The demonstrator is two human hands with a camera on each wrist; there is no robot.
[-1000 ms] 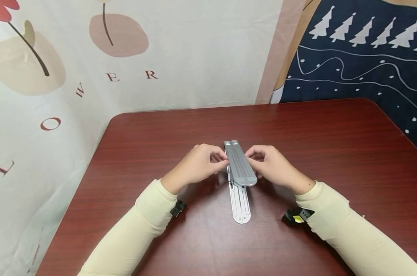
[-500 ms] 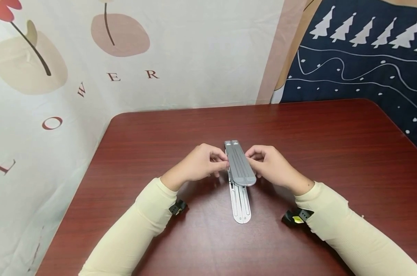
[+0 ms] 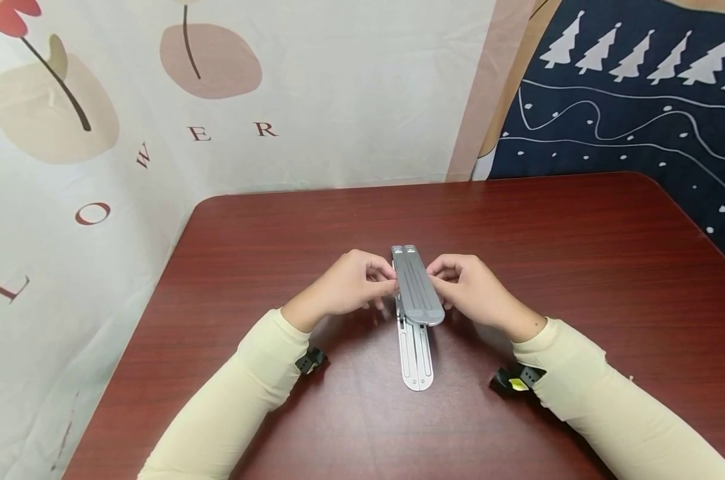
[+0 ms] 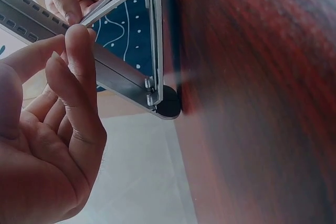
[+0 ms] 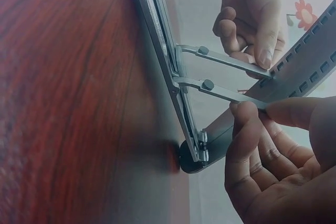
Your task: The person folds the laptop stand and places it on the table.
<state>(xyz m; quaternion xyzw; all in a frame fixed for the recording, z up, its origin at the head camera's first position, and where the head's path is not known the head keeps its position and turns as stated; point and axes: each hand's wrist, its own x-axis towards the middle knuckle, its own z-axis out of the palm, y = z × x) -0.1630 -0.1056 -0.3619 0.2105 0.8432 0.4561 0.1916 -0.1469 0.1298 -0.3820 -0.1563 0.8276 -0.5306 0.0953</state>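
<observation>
A silver folding laptop stand [image 3: 416, 283] rests on the table, its slotted upper rails raised at an angle over the narrow base [image 3: 415, 357]. Two thin support struts join base and rails; one strut [image 5: 226, 93] shows clearly in the right wrist view. My left hand [image 3: 359, 283] pinches the left strut's end between thumb and a finger, against the row of slots [image 4: 21, 19]. On the opposite side, my right hand [image 3: 470, 287] pinches the other strut's end by the rail. From above, the rails hide the struts and some fingertips.
The stand is on a dark red wooden table [image 3: 308, 233] with rounded corners. Behind it hang a pale flower-print cloth [image 3: 362, 100] and a navy cloth with white trees [image 3: 614, 120]. Black straps [image 3: 310, 361] circle both wrists.
Both hands keep their pinch at nearly the same place. The near end of the stand has swung very slightly to the left.
</observation>
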